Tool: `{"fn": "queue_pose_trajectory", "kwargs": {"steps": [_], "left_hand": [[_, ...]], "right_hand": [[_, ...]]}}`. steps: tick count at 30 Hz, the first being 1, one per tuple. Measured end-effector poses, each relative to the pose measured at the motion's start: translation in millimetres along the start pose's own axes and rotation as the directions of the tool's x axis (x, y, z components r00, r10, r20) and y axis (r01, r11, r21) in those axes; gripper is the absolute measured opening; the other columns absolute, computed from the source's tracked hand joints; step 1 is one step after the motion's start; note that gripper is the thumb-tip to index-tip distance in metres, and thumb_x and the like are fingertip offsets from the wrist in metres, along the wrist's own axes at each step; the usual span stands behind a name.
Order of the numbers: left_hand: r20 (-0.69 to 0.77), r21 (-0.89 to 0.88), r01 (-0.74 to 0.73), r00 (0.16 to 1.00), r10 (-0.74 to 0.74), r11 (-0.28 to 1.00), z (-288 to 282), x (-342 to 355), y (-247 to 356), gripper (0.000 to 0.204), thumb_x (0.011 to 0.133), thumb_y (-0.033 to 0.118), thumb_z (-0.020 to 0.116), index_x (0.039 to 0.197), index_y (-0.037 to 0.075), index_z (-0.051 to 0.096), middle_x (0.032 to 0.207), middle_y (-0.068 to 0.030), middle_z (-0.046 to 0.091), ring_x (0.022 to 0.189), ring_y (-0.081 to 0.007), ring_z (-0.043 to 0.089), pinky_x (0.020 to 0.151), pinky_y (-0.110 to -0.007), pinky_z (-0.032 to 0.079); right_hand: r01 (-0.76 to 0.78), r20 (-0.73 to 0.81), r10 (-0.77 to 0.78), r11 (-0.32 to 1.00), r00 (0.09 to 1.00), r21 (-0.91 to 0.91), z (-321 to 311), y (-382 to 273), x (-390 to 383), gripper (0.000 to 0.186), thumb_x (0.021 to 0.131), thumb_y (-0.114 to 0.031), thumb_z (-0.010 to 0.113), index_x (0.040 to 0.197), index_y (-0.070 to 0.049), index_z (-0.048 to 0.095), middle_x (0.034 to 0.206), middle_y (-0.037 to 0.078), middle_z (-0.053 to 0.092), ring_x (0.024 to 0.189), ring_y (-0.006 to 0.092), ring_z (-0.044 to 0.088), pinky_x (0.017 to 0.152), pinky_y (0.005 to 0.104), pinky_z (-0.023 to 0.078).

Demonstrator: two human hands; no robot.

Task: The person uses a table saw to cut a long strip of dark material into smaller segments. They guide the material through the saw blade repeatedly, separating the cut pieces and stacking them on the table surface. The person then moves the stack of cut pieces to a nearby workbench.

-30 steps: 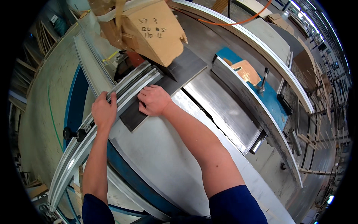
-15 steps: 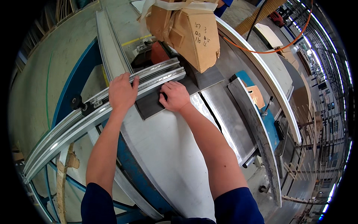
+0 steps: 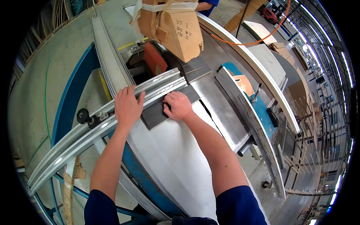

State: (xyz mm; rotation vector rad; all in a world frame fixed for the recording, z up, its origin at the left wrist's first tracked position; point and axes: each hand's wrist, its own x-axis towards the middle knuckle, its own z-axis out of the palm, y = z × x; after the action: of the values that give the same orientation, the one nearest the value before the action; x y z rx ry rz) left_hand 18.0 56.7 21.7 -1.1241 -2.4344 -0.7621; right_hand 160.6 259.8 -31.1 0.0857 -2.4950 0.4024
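Metal rail (image 3: pixel 93 129): long, ribbed, lying across the saw table (image 3: pixel 168 161); left hand (image 3: pixel 127 107) flat on top, fingers spread, not clenched; right hand (image 3: pixel 178 105) curled, pressing the dark panel (image 3: pixel 155 114) beside it; judged stiff, light, smooth; best held from above.

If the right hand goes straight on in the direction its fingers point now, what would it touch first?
The right hand lies flat on a dark grey panel, fingers pointing toward the long aluminium rail. Going straight on, its fingertips would probably meet the rail's near edge first; they look almost against it already.
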Motion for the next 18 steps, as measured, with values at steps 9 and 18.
{"fn": "queue_pose_trajectory", "kwargs": {"steps": [9,18], "left_hand": [[0.344,-0.294,0.028,0.936,0.078,0.955,-33.1,-127.6,41.6,0.057,0.086,0.024,0.091,0.137,0.005,0.073,0.149,-0.0145,0.061,0.127,-0.0364,0.063,0.108,-0.045,0.054],[0.328,-0.398,0.023,0.937,0.119,0.917,-25.8,-129.9,45.0,0.042,0.099,0.012,0.078,0.137,-0.004,0.072,0.142,-0.0195,0.06,0.118,-0.0363,0.068,0.103,-0.042,0.056]], "right_hand": [[-0.019,0.016,0.019,1.0,1.0,0.009,-18.9,-13.2,-41.8,0.017,0.085,-0.02,0.072,0.087,-0.007,0.06,0.091,0.01,0.064,0.094,0.0306,0.065,0.085,0.0431,0.053],[-0.061,0.01,0.06,0.965,0.998,0.253,-25.7,-24.3,-72.4,0.018,0.093,-0.017,0.075,0.107,-0.006,0.073,0.113,0.01,0.068,0.116,0.0318,0.065,0.104,0.0438,0.052]]}}
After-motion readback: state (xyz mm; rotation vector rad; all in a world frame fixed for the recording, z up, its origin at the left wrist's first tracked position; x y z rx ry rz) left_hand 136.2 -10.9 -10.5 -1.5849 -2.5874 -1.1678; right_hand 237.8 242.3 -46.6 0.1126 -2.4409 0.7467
